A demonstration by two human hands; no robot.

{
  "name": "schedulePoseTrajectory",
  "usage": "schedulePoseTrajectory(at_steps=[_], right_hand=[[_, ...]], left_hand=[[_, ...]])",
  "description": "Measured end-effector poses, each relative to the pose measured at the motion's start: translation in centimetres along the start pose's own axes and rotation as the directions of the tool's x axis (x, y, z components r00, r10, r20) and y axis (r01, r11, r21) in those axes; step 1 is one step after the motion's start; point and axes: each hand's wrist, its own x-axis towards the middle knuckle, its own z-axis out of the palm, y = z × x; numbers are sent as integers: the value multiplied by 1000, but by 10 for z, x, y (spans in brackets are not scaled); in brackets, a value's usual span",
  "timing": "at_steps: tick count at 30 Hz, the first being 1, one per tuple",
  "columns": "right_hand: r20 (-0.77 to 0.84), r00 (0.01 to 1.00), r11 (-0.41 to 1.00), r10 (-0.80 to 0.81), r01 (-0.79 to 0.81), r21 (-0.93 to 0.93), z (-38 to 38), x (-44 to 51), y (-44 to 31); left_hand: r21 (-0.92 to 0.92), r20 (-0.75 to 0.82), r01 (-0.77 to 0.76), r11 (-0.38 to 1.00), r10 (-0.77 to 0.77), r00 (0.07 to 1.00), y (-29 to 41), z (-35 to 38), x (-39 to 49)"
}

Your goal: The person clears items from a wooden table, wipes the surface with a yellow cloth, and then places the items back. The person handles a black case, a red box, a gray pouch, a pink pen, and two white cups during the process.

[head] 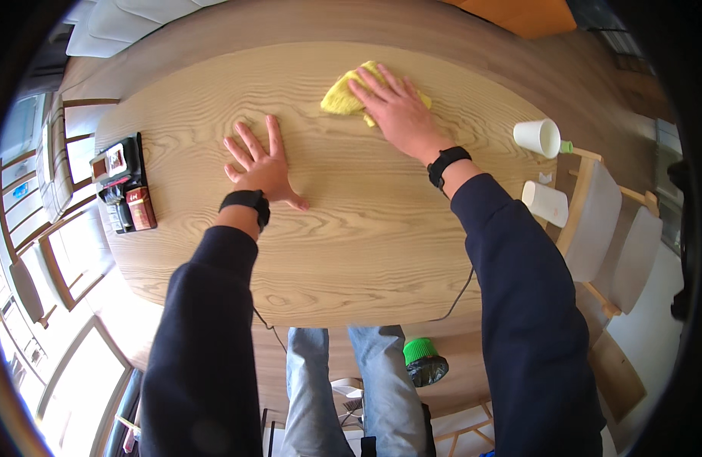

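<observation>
My right hand [402, 117] lies over a crumpled yellow cloth [339, 94] and presses it onto the light wood-grain tabletop [356, 245], near the far edge. Part of the cloth is hidden under the palm and fingers. To the left, my left hand [262, 171] rests on the bare wood with its fingers spread, holding nothing. Both wrists wear black bands, and dark sleeves cover the forearms.
A black tray [140, 149] with packets and a red box [138, 208] sits at the table's left end. At the right end are a white cup [531, 136] and another white container [544, 203]. Chairs [592, 211] flank the table. A green-rimmed bin [419, 349] stands below.
</observation>
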Motion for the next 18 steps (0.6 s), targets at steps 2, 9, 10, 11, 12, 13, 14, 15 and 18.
schedulePoseTrajectory(at_steps=[2,9,10,11,12,13,14,15,18], right_hand=[[-74,997,999,31,-30,15,2,20,17],[-91,990,989,106,-96,109,5,7,-19],[-61,997,991,44,-36,128,6,-6,-30],[-25,1000,990,-11,15,140,3,-20,-45],[11,998,984,-68,65,165,3,-37,-66],[55,992,962,-111,94,255,0,-55,-84],[91,983,928,-159,118,354,1,-72,-105],[143,968,933,-205,149,328,-1,-91,-124],[224,911,913,-347,273,302,-1,-146,-159]], left_hand=[[4,28,27,1000,-27,999,2,-6,1],[-40,23,48,998,-47,999,7,1,4],[-49,24,42,998,-41,999,8,2,4],[-56,22,43,998,-41,999,7,0,4],[-48,22,51,997,-50,998,4,2,4],[-37,9,53,998,-53,999,3,4,5],[-18,-1,63,998,-63,998,-3,6,6],[-8,-10,59,998,-59,998,-4,7,7],[-9,31,38,999,-37,999,3,-1,5]])
